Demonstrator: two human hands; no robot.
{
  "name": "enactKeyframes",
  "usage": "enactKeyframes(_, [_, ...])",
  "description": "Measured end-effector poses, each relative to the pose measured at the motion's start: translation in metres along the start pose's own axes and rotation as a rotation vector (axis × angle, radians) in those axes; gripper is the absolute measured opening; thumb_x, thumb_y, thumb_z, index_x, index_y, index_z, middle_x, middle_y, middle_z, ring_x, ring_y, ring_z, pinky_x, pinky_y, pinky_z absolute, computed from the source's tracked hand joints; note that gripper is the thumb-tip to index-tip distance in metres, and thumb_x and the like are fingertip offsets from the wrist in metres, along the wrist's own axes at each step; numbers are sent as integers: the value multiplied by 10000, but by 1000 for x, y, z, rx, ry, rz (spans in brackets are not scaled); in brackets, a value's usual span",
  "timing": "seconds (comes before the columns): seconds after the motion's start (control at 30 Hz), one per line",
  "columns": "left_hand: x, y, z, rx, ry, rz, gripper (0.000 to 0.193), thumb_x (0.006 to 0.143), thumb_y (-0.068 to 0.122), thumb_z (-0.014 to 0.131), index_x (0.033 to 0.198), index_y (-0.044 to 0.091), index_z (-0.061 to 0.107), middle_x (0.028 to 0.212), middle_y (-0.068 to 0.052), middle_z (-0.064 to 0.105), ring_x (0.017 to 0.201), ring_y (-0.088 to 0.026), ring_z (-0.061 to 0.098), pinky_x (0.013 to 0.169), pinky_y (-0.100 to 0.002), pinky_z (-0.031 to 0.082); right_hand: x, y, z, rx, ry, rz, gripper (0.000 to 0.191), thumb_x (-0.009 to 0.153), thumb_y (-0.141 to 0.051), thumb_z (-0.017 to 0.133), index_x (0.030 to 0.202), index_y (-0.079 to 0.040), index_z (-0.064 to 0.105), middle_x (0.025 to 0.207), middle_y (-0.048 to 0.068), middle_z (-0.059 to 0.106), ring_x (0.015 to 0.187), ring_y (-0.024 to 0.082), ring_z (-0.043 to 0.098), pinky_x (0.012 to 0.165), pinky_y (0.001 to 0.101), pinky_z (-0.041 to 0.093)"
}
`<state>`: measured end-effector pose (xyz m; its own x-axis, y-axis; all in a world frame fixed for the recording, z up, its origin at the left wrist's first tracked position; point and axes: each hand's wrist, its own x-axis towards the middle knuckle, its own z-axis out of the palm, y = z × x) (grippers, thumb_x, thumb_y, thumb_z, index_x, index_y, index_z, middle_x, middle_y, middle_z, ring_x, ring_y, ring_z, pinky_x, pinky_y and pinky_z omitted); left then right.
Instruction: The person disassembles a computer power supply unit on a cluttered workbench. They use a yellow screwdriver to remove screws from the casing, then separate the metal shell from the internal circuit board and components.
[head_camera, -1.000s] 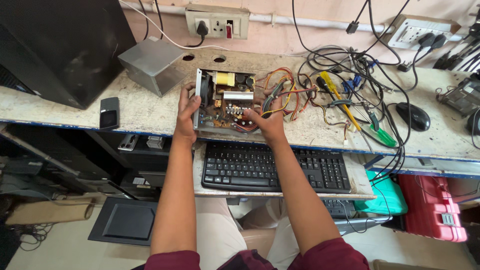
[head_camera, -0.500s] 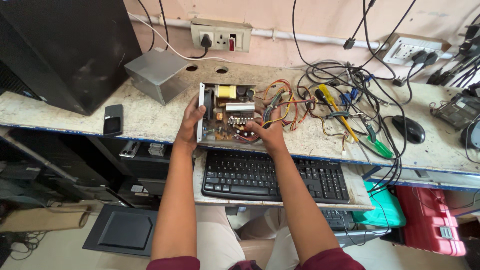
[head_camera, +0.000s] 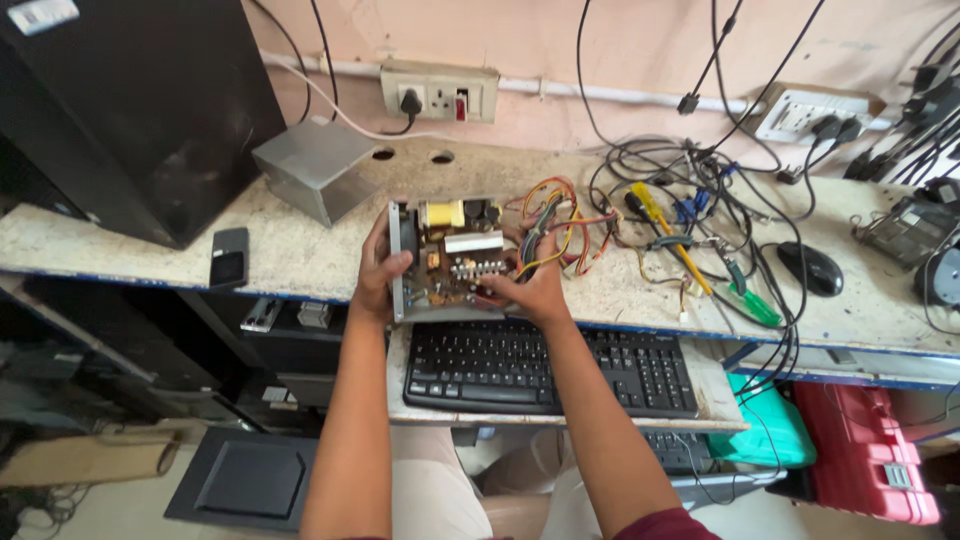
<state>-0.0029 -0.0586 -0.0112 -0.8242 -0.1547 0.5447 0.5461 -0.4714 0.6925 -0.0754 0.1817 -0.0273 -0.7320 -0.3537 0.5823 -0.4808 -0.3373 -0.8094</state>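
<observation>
An opened power supply unit (head_camera: 450, 258), a grey metal tray with a brown circuit board, a yellow transformer and black capacitors, is tilted up off the stone worktop (head_camera: 120, 240). My left hand (head_camera: 378, 272) grips its left wall. My right hand (head_camera: 535, 285) holds its right side, fingers on the board, beside a bundle of coloured wires (head_camera: 555, 225) that fans out to the right.
A grey metal cover (head_camera: 312, 168) lies left of the unit, a phone (head_camera: 229, 256) further left, a black computer case (head_camera: 130, 100) behind. A black keyboard (head_camera: 545, 370) sits on the tray below. Screwdrivers (head_camera: 668, 228), tangled cables and a mouse (head_camera: 811, 267) lie right.
Both hands have lifted and tilted the power supply unit toward me, off the worktop. The camera has moved closer.
</observation>
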Motion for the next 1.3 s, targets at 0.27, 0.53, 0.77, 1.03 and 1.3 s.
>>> enactKeyframes(0.27, [16, 18, 5, 255, -137, 15, 1097, 450, 45, 718, 1516, -9, 464, 1395, -87, 602, 1363, -236, 543, 1202, -351, 364, -7, 0, -1, -414, 58, -166, 981, 621, -31, 932, 1397, -66, 332, 1308, 156, 532, 1220, 228, 562, 1065, 391, 496])
enactKeyframes(0.53, [12, -2, 8, 77, -37, 27, 1132, 416, 16, 621, 1537, 34, 466, 1393, -84, 607, 1317, -229, 567, 1092, -342, 444, 0, -17, 10, -292, 52, -82, 996, 597, 33, 891, 1413, -68, 329, 1423, 153, 527, 1358, 253, 528, 1130, 400, 454])
enactKeyframes(0.77, [24, -16, 7, 22, 113, -42, 1110, 477, 14, 648, 1567, 32, 440, 1448, -109, 600, 1318, -261, 571, 1064, -371, 419, 9, 0, -2, -4, 154, 121, 1159, 585, 39, 892, 1522, -94, 222, 1542, 187, 406, 1402, 307, 450, 1106, 446, 471])
enactKeyframes(1.03, [11, -14, 8, 136, 57, 80, 1044, 613, 74, 829, 1569, 4, 415, 1411, -133, 600, 1309, -262, 576, 1152, -369, 439, 8, 26, -6, 1, 330, 130, 1080, 742, -13, 861, 1578, -44, 176, 1476, 212, 448, 1288, 289, 539, 1022, 394, 539])
enactKeyframes(1.3, [-12, -10, 44, 965, 256, 481, 1059, 693, 426, 950, 1495, 1, 403, 1388, -209, 542, 1294, -311, 572, 1092, -436, 497, 10, 20, 6, -252, 459, 62, 682, 937, -178, 744, 1468, 50, 381, 1335, 211, 635, 1159, 286, 674, 963, 377, 561])
